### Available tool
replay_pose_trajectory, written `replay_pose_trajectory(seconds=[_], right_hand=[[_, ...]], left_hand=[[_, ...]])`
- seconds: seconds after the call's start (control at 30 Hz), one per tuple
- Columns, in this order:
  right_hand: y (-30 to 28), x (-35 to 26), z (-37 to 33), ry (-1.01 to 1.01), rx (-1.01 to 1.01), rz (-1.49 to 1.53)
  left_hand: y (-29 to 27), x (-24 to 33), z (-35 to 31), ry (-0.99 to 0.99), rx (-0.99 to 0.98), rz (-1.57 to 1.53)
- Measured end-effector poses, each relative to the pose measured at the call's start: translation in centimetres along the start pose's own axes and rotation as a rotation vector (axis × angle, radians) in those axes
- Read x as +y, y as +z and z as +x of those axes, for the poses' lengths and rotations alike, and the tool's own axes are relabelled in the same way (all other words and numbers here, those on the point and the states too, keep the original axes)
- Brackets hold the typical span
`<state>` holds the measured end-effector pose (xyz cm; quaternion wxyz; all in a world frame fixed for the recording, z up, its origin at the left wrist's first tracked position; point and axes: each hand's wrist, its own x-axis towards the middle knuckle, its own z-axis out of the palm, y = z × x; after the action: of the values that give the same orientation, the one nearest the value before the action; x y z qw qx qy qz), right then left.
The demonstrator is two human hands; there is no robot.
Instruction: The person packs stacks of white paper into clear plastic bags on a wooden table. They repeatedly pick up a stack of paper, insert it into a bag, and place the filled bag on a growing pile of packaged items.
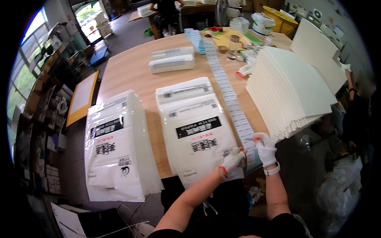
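A long strip of printed labels (pixel 226 83) runs down the table, its near end between my two hands. My left hand (pixel 233 159), in a white glove with bare fingertips, is closed at the strip's left edge, above the lower right corner of a bagged paper stack (pixel 198 154); what it pinches is too small to make out. On the other side, my right hand (pixel 265 150), gloved in white too, has its fingers curled on the strip's right edge. Clear plastic with black print covers the bagged stack.
Another pile of plastic bags (pixel 115 154) overhangs the table at left. White sheets (pixel 289 87) are fanned in a tall stack at right, near another person (pixel 359 99). Two clear boxes (pixel 172 63) stand farther back, beyond them a white bucket (pixel 262 24) and tape rolls (pixel 234 38).
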<state>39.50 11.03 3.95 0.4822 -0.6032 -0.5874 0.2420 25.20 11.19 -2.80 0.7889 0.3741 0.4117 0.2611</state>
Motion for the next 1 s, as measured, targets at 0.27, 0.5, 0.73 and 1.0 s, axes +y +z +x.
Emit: replay_pose_trajectory(seconds=[0.27, 0.5, 0.73, 1.0], right_hand=[[21.2, -0.2, 10.5, 0.205, -0.401, -0.088], [30.6, -2.8, 13.2, 0.187, -0.460, -0.288], [31.6, -3.2, 13.7, 0.189, -0.457, -0.367], [31.7, -4.2, 13.7, 0.199, -0.443, -0.448]], left_hand=[[-9.0, -5.0, -14.9, 0.465, 0.500, 0.324], [-14.7, -11.1, -24.0, 0.255, 0.921, 0.306], [-14.7, -12.7, -23.7, 0.151, 0.869, 0.118], [-14.4, -11.6, -22.7, 0.125, 0.800, 0.044]])
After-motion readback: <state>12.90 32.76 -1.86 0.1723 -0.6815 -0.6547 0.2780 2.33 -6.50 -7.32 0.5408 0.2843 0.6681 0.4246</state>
